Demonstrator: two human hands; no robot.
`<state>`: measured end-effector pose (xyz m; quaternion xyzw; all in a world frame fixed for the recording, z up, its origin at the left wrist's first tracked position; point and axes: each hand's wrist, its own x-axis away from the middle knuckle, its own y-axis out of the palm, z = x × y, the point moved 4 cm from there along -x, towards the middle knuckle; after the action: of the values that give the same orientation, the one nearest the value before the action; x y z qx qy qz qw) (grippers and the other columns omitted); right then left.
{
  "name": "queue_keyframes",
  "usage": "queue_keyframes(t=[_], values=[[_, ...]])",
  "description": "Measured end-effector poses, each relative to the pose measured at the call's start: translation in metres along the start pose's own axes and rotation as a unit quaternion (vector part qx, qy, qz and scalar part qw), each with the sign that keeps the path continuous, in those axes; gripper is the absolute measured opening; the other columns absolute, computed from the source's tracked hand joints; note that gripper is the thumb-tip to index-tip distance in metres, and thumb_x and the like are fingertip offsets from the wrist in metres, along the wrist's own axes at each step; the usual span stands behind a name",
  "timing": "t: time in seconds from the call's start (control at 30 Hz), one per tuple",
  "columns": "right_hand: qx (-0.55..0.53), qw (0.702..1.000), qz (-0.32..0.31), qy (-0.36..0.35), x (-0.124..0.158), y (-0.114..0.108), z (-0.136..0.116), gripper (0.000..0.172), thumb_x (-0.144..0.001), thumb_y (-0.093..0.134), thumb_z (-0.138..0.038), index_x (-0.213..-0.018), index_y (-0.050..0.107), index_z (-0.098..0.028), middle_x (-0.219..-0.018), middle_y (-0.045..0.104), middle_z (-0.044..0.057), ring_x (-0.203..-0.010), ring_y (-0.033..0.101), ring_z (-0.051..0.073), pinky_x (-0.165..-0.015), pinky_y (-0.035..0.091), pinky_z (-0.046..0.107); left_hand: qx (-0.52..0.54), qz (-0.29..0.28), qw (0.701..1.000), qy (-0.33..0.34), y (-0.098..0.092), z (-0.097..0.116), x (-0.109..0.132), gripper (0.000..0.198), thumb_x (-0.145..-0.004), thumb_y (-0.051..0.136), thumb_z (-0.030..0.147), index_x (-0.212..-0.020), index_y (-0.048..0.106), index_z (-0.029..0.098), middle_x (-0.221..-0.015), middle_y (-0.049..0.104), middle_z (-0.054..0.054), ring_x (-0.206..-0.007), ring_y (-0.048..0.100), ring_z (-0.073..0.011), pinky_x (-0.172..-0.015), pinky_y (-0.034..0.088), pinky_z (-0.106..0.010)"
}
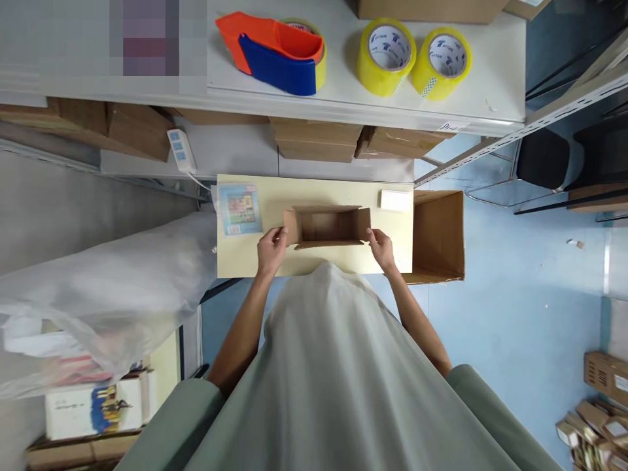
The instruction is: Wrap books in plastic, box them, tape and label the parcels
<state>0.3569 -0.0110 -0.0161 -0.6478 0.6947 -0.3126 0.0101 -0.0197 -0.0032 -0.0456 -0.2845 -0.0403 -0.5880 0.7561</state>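
Observation:
A small brown cardboard box (330, 227) stands on the cream tabletop (314, 261), its top flaps spread outward and its inside showing no contents. My left hand (273, 250) pinches the flap at the box's left end. On the opposite end, the right flap is held between the thumb and fingers of my right hand (381, 250). Left of the box lies a flat, light-blue printed packet (240, 208) with a colourful picture. A small white box-shaped item (395, 200) rests near the table's back right corner.
Above the table, a shelf (338, 78) bears an orange-and-blue tape dispenser (279, 55) and yellow tape rolls (386, 57). A large open carton (438, 235) stands against the table's right side. Translucent plastic sheeting (127, 281) bulges at left; a power strip (181, 150) lies behind.

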Motion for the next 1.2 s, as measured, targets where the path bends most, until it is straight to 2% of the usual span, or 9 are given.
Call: queue_keyframes(t=[0.1, 0.2, 0.3, 0.47, 0.6, 0.77, 0.87, 1.0, 1.2], values=[[0.002, 1.0, -0.003, 0.004, -0.012, -0.007, 0.012, 0.076, -0.088, 0.058, -0.103, -0.084, 0.064, -0.028, -0.088, 0.081, 0.011, -0.088, 0.079, 0.031, -0.085, 0.063, 0.043, -0.04, 0.039, 0.998, -0.012, -0.01, -0.009, -0.006, 0.035, -0.096, 0.07, 0.051, -0.104, 0.081, 0.019, -0.098, 0.081, -0.007, -0.083, 0.076, -0.0218, -0.077, 0.069, -0.033], [-0.037, 0.998, -0.032, 0.036, -0.022, -0.004, 0.025, 0.08, -0.079, 0.063, -0.107, -0.081, 0.062, -0.027, -0.084, 0.079, 0.01, -0.081, 0.08, 0.028, -0.079, 0.063, 0.04, -0.044, 0.029, 0.997, -0.052, -0.006, -0.022, -0.014, 0.031, -0.092, 0.074, 0.044, -0.106, 0.081, 0.017, -0.105, 0.082, -0.009, -0.079, 0.074, -0.0199, -0.07, 0.067, -0.031], [-0.074, 0.994, -0.046, 0.064, -0.03, 0.003, 0.032, 0.084, -0.073, 0.067, -0.109, -0.081, 0.062, -0.026, -0.083, 0.078, 0.009, -0.077, 0.079, 0.025, -0.076, 0.062, 0.037, -0.027, 0.025, 0.996, -0.078, 0.004, -0.03, -0.023, 0.032, -0.091, 0.077, 0.046, -0.102, 0.081, 0.016, -0.099, 0.08, -0.008, -0.076, 0.071, -0.0184, -0.066, 0.065, -0.029], [-0.099, 0.989, -0.079, 0.08, -0.038, 0.007, 0.031, 0.083, -0.076, 0.069, -0.106, -0.081, 0.064, -0.024, -0.087, 0.08, 0.009, -0.082, 0.081, 0.024, -0.078, 0.062, 0.036, 0.002, 0.049, 0.996, -0.073, 0.014, -0.033, -0.032, 0.036, -0.09, 0.08, 0.051, -0.099, 0.08, 0.016, -0.084, 0.073, -0.004, -0.073, 0.067, -0.0185, -0.067, 0.066, -0.032], [-0.1, 0.986, -0.104, 0.085, -0.038, 0.005, 0.033, 0.082, -0.078, 0.069, -0.106, -0.082, 0.063, -0.024, -0.09, 0.081, 0.01, -0.082, 0.08, 0.025, -0.081, 0.064, 0.038, 0.006, 0.062, 0.996, -0.071, 0.014, -0.032, -0.024, 0.042, -0.091, 0.079, 0.057, -0.103, 0.08, 0.017, -0.087, 0.074, -0.005, -0.079, 0.071, -0.0217, -0.074, 0.068, -0.037], [-0.086, 0.989, -0.095, 0.067, -0.037, -0.002, 0.033, 0.082, -0.079, 0.067, -0.104, -0.096, 0.067, -0.024, -0.097, 0.083, 0.012, -0.091, 0.08, 0.028, -0.089, 0.065, 0.045, 0.013, 0.098, 0.994, -0.05, 0.011, -0.021, -0.004, 0.052, -0.095, 0.075, 0.061, -0.124, 0.079, 0.018, -0.112, 0.082, -0.012, -0.099, 0.077, -0.0257, -0.085, 0.069, -0.037], [-0.075, 0.996, -0.05, 0.027, -0.037, -0.01, 0.026, 0.077, -0.085, 0.071, -0.095, -0.112, 0.069, -0.023, -0.117, 0.084, 0.017, -0.111, 0.079, 0.032, -0.1, 0.065, 0.05, 0.012, 0.117, 0.993, -0.027, 0.004, -0.011, 0.005, 0.058, -0.097, 0.076, 0.059, -0.137, 0.076, 0.017, -0.122, 0.083, -0.015, -0.108, 0.08, -0.0269, -0.094, 0.068, -0.038], [-0.06, 0.998, 0.015, -0.021, -0.033, -0.02, 0.007, 0.07, -0.092, 0.072, -0.085, -0.124, 0.069, -0.023, -0.139, 0.078, 0.021, -0.123, 0.076, 0.035, -0.105, 0.066, 0.054, 0.037, 0.117, 0.992, 0.0, -0.009, 0.001, 0.008, 0.055, -0.1, 0.071, 0.06, -0.137, 0.075, 0.019, -0.127, 0.083, -0.015, -0.106, 0.082, -0.0253, -0.098, 0.067, -0.039], [-0.01, 0.989, 0.098, -0.115, -0.011, -0.016, -0.052, 0.056, -0.105, 0.067, -0.075, -0.132, 0.07, -0.027, -0.14, 0.076, 0.017, -0.132, 0.072, 0.034, -0.113, 0.064, 0.058, 0.051, 0.083, 0.995, 0.011, -0.037, 0.008, -0.013, 0.032, -0.097, 0.062, 0.042, -0.114, 0.079, 0.022, -0.122, 0.085, -0.01, -0.106, 0.083, -0.0242, -0.097, 0.068, -0.039]])
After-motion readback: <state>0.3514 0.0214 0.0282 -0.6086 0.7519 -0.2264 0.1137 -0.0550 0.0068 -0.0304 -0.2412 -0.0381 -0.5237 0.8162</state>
